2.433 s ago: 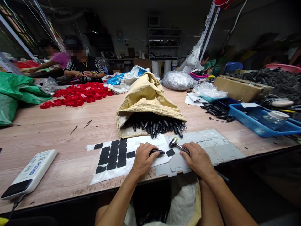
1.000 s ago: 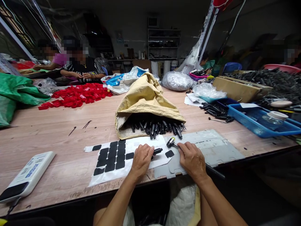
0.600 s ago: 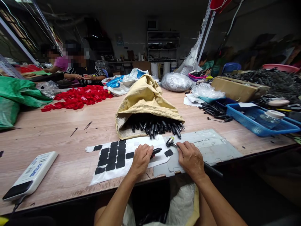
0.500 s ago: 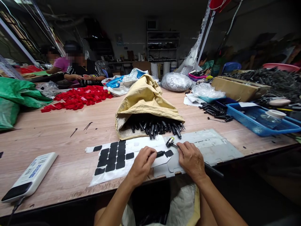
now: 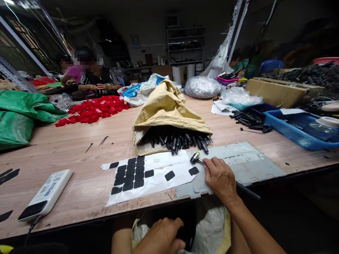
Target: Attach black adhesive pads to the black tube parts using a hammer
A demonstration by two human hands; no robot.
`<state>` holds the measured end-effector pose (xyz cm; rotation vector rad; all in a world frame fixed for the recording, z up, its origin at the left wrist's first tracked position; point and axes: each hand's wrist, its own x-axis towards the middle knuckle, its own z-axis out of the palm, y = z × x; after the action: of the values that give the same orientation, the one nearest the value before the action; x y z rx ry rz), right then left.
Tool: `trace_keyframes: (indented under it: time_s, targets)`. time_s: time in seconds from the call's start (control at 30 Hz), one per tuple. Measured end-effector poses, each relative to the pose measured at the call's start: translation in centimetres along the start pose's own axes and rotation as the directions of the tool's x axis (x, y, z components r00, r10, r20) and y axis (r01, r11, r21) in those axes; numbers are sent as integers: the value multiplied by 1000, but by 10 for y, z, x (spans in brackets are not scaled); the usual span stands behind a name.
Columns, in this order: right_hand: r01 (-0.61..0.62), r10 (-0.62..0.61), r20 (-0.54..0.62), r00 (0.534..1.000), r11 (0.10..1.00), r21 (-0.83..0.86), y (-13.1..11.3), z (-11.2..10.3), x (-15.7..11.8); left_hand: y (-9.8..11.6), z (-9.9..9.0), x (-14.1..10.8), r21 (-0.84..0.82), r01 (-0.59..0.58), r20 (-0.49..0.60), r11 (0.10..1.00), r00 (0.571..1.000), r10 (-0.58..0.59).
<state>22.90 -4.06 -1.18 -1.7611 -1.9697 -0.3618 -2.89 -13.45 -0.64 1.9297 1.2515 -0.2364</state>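
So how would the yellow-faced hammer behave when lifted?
The hammer probably feels head-heavy, its bulky metallic head at one end. It should stay stiff, since the slim shaft looks straight. Rolling seems unlikely given the crosswise head.

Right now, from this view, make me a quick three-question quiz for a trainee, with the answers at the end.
1. What is the right hand holding? A) blue tray B) hammer C) green bag
2. What colour is the sack on the table with black parts showing at its mouth?
3. True or false: the left hand is resting on the table.

Key: 1. B. 2. Pale yellow. 3. False; it is down below the table's front edge.
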Motion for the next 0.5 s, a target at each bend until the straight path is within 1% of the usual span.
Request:
trace_keyframes:
  time_s: [0.03, 0.07, 0.1, 0.13, 0.17, 0.2, 0.23, 0.27, 0.3, 0.33, 0.37, 0.4, 0.47, 0.5]
  targets:
    - [-1, 1, -1, 1000, 1000, -2, 0, 0, 0, 10, -18, -3, -54, -93, -11, 994, 996, 92]
    - [0, 0, -1, 1000, 1000, -4, -1, 0, 0, 20, -39, -2, -93, -173, -44, 981, 985, 169]
    - [-1, 1, -1, 1000, 1000, -5, -1, -1, 0, 28, -60, 2, -117, -239, -108, 964, 968, 227]
    - [-1, 1, 1, 1000, 1000, -7, -1, -1, 0, 36, -82, 11, -109, -290, -204, 951, 943, 265]
    - [-2, 2, 4, 1000, 1000, -8, -2, -2, 1, 41, -103, 25, -62, -309, -320, 949, 907, 274]
    - [-4, 4, 7, 1000, 1000, -7, -2, -2, 1, 45, -123, 43, 3, -294, -458, 956, 849, 263]
    - [-5, 6, 11, 1000, 1000, -7, -2, -3, 1, 48, -141, 63, 75, -259, -584, 963, 771, 253]
    - [-7, 7, 12, 1000, 1000, -5, -2, -3, 1, 49, -156, 85, 145, -222, -680, 964, 686, 260]
    - [-8, 8, 11, 1000, 1000, -2, -2, -2, 1, 50, -169, 106, 198, -178, -725, 964, 635, 266]
    - [-8, 8, 9, 1000, 1000, 2, -1, -2, 1, 50, -179, 126, 245, -136, -729, 960, 627, 274]
    - [-9, 9, 5, 1000, 1000, 7, -1, -2, 1, 51, -187, 144, 300, -109, -714, 948, 633, 299]
    - [-9, 9, 3, 1000, 1000, 12, -1, -1, 1, 52, -193, 158, 359, -91, -684, 929, 651, 328]
    - [-13, 13, -1, 1000, 1000, 21, 0, 0, 1, 56, -200, 178, 475, -81, -616, 876, 681, 396]
    - [-17, 17, -3, 1000, 1000, 24, 0, 0, 1, 59, -202, 183, 523, -75, -591, 849, 686, 425]
